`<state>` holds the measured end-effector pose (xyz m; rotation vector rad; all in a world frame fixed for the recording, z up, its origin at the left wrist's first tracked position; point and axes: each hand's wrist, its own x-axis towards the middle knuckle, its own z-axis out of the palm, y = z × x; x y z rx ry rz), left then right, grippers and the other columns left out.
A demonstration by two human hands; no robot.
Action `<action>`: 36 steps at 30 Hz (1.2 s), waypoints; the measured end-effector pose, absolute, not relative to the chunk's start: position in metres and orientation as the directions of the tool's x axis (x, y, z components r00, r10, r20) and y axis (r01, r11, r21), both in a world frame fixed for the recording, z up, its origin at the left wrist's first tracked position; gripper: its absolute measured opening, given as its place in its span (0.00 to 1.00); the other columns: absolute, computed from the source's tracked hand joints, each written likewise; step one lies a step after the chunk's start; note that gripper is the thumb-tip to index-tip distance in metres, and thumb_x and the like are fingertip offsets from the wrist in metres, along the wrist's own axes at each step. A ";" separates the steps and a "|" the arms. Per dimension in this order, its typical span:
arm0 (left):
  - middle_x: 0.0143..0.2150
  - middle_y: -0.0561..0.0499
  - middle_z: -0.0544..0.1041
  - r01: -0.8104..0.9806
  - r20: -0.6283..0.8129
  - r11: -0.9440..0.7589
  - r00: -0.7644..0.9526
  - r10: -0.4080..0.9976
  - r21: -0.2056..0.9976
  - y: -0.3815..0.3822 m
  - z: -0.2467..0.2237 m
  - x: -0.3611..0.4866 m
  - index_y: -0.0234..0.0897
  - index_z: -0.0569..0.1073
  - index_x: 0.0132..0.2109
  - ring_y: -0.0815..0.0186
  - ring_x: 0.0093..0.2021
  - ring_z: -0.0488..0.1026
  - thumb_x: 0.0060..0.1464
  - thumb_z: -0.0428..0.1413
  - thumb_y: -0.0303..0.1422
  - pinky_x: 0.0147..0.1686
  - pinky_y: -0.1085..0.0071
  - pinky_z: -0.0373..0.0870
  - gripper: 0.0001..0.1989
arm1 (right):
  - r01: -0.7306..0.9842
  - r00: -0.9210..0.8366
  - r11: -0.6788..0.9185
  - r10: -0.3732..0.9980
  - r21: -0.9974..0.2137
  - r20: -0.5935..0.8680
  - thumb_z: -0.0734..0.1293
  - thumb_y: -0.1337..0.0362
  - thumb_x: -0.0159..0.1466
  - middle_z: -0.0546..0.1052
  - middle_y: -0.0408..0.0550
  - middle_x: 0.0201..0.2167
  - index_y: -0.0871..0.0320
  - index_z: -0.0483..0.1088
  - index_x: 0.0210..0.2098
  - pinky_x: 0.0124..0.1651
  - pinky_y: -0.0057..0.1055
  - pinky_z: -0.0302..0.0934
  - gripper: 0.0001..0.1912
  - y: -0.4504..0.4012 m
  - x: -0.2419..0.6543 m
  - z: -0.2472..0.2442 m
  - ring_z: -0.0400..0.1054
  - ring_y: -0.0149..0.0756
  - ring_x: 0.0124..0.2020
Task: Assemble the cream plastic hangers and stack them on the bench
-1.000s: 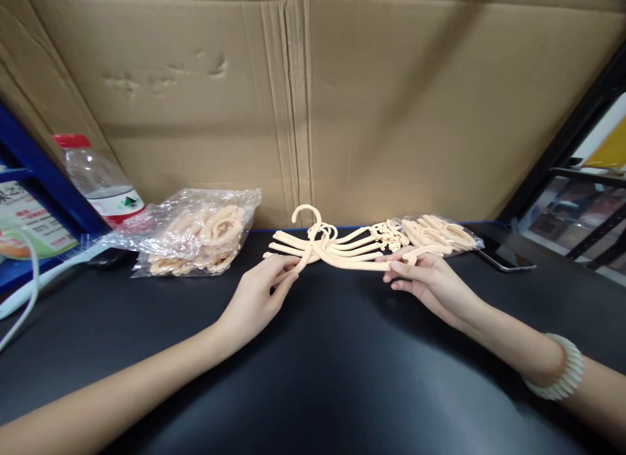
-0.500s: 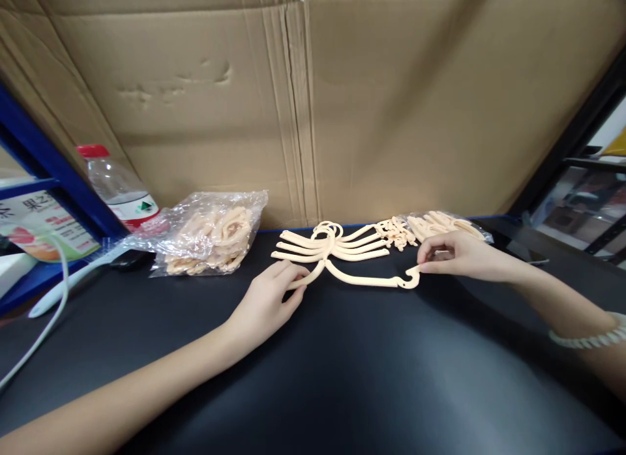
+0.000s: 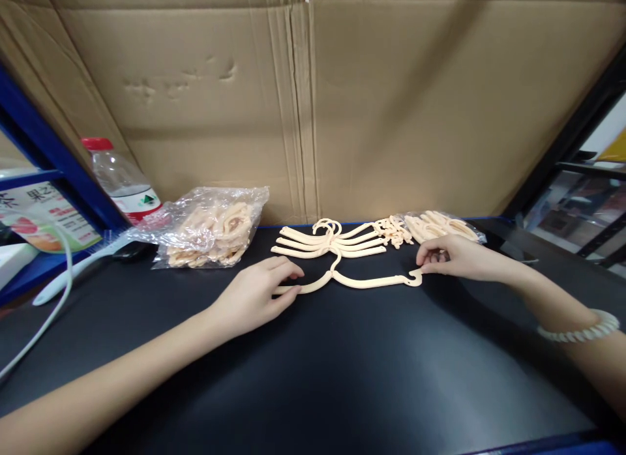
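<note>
A cream plastic hanger (image 3: 369,283) lies low over the black table with its two arms spread. My left hand (image 3: 259,292) holds its left arm near the end between thumb and fingers. At the right end of the hanger sits a small hook piece (image 3: 415,278), pinched by my right hand (image 3: 450,254) between thumb and forefinger. Just behind lies a stack of similar hangers (image 3: 359,251), their hooks bunched in the middle. Right of that stack is a pile of small hook pieces (image 3: 392,230).
A clear bag of cream parts (image 3: 210,230) stands at the back left, and another opened bag of parts (image 3: 437,225) at the back right. A red-capped bottle (image 3: 130,188), a white cable (image 3: 66,292) and a blue frame (image 3: 63,155) are on the left. Cardboard (image 3: 415,103) walls the back.
The held hanger has come slightly nearer, away from the stack. My left hand has shifted left along its arm; my right hand still grips the small hook piece.
</note>
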<state>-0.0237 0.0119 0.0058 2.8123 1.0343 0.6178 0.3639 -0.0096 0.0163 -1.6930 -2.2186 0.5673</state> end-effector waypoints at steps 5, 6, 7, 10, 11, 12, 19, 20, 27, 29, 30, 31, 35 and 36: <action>0.38 0.50 0.77 0.641 0.374 -0.712 0.609 0.699 0.287 0.021 0.012 -0.061 0.39 0.74 0.43 0.64 0.36 0.74 0.57 0.53 0.39 0.36 0.70 0.71 0.11 | 0.857 -0.279 0.286 0.957 -0.429 0.080 0.63 0.52 0.59 0.76 0.49 0.29 0.59 0.74 0.33 0.30 0.30 0.56 0.17 -0.009 0.374 0.022 0.66 0.35 0.28; 0.37 0.51 0.77 0.644 0.374 -0.702 0.597 0.710 0.304 0.024 0.012 -0.067 0.40 0.74 0.43 0.64 0.35 0.74 0.56 0.54 0.40 0.35 0.71 0.71 0.12 | 0.858 -0.278 0.277 0.959 -0.432 0.063 0.64 0.51 0.59 0.76 0.49 0.30 0.59 0.74 0.34 0.31 0.30 0.57 0.17 -0.009 0.376 0.023 0.66 0.35 0.28; 0.36 0.51 0.77 0.639 0.365 -0.699 0.598 0.714 0.321 0.027 0.012 -0.072 0.40 0.75 0.42 0.64 0.34 0.73 0.55 0.55 0.40 0.34 0.71 0.70 0.12 | 0.859 -0.278 0.260 0.960 -0.442 0.025 0.65 0.50 0.58 0.76 0.49 0.30 0.59 0.74 0.35 0.31 0.31 0.58 0.18 -0.010 0.377 0.024 0.67 0.36 0.29; 0.36 0.50 0.77 0.592 0.319 -0.723 0.650 0.690 0.355 0.033 0.009 -0.079 0.40 0.76 0.42 0.66 0.33 0.73 0.55 0.57 0.40 0.33 0.72 0.70 0.11 | 0.855 -0.288 0.196 0.950 -0.480 -0.125 0.67 0.48 0.56 0.75 0.49 0.28 0.60 0.74 0.38 0.32 0.31 0.60 0.21 -0.012 0.376 0.023 0.68 0.36 0.30; 0.37 0.50 0.77 0.573 0.304 -0.735 0.673 0.675 0.363 0.034 0.008 -0.079 0.40 0.76 0.42 0.66 0.34 0.73 0.55 0.57 0.39 0.34 0.72 0.71 0.11 | 0.854 -0.293 0.187 0.944 -0.485 -0.153 0.67 0.48 0.56 0.75 0.48 0.27 0.60 0.74 0.38 0.32 0.31 0.60 0.21 -0.013 0.375 0.023 0.68 0.36 0.29; 0.37 0.50 0.77 0.557 0.292 -0.744 0.690 0.662 0.370 0.034 0.007 -0.079 0.40 0.76 0.42 0.66 0.34 0.72 0.55 0.57 0.39 0.35 0.72 0.71 0.11 | 0.853 -0.302 0.186 0.938 -0.487 -0.170 0.67 0.48 0.56 0.74 0.48 0.26 0.60 0.74 0.37 0.32 0.31 0.60 0.21 -0.013 0.373 0.022 0.67 0.36 0.29; 0.36 0.49 0.77 0.521 0.216 -0.740 0.736 0.642 0.424 0.029 0.009 -0.073 0.39 0.78 0.39 0.67 0.34 0.72 0.57 0.55 0.37 0.35 0.72 0.70 0.09 | 0.827 -0.377 0.206 0.893 -0.523 -0.244 0.67 0.51 0.57 0.73 0.46 0.23 0.59 0.73 0.31 0.29 0.29 0.58 0.16 -0.015 0.369 0.023 0.65 0.32 0.25; 0.36 0.49 0.77 0.517 0.204 -0.744 0.746 0.634 0.424 0.028 0.010 -0.073 0.39 0.78 0.39 0.67 0.34 0.73 0.57 0.55 0.37 0.36 0.72 0.70 0.09 | 0.820 -0.388 0.207 0.886 -0.533 -0.253 0.68 0.52 0.57 0.74 0.46 0.23 0.59 0.73 0.31 0.30 0.29 0.58 0.15 -0.015 0.371 0.024 0.65 0.32 0.25; 0.36 0.49 0.77 0.523 0.175 -0.765 0.771 0.613 0.375 0.027 0.015 -0.075 0.38 0.77 0.38 0.66 0.34 0.73 0.58 0.54 0.37 0.35 0.72 0.69 0.09 | 0.825 -0.390 0.201 0.879 -0.529 -0.274 0.68 0.53 0.57 0.74 0.46 0.23 0.60 0.72 0.30 0.29 0.29 0.58 0.14 -0.017 0.373 0.023 0.66 0.33 0.25; 0.35 0.49 0.76 0.537 0.173 -0.763 0.766 0.620 0.360 0.026 0.016 -0.074 0.38 0.77 0.38 0.66 0.34 0.72 0.57 0.54 0.36 0.35 0.73 0.69 0.09 | 0.832 -0.378 0.202 0.888 -0.517 -0.262 0.68 0.53 0.57 0.74 0.46 0.23 0.60 0.71 0.30 0.29 0.29 0.59 0.15 -0.017 0.372 0.023 0.66 0.33 0.25; 0.35 0.49 0.76 0.540 0.171 -0.763 0.765 0.621 0.355 0.026 0.016 -0.074 0.38 0.77 0.38 0.67 0.33 0.72 0.57 0.54 0.36 0.35 0.73 0.68 0.09 | 0.833 -0.378 0.206 0.889 -0.514 -0.257 0.68 0.53 0.57 0.73 0.45 0.23 0.60 0.71 0.30 0.29 0.29 0.58 0.15 -0.017 0.371 0.023 0.65 0.33 0.25; 0.34 0.50 0.76 0.541 0.168 -0.763 0.766 0.621 0.352 0.026 0.017 -0.074 0.38 0.76 0.37 0.67 0.33 0.72 0.57 0.54 0.36 0.35 0.73 0.68 0.09 | 0.833 -0.381 0.210 0.889 -0.511 -0.255 0.67 0.53 0.57 0.73 0.45 0.22 0.60 0.71 0.30 0.29 0.29 0.58 0.15 -0.017 0.371 0.022 0.65 0.32 0.25; 0.34 0.50 0.75 0.542 0.162 -0.760 0.765 0.623 0.358 0.026 0.017 -0.074 0.38 0.75 0.37 0.68 0.32 0.70 0.56 0.53 0.36 0.34 0.73 0.67 0.08 | 0.835 -0.384 0.215 0.887 -0.507 -0.255 0.67 0.51 0.57 0.72 0.44 0.22 0.59 0.70 0.31 0.29 0.28 0.58 0.16 -0.017 0.371 0.021 0.65 0.32 0.25; 0.34 0.51 0.75 0.547 0.165 -0.756 0.760 0.629 0.359 0.026 0.016 -0.074 0.37 0.75 0.37 0.68 0.32 0.69 0.56 0.54 0.36 0.33 0.74 0.67 0.09 | 0.837 -0.379 0.212 0.889 -0.504 -0.256 0.67 0.50 0.57 0.72 0.44 0.22 0.59 0.70 0.30 0.29 0.28 0.58 0.17 -0.017 0.370 0.021 0.64 0.32 0.25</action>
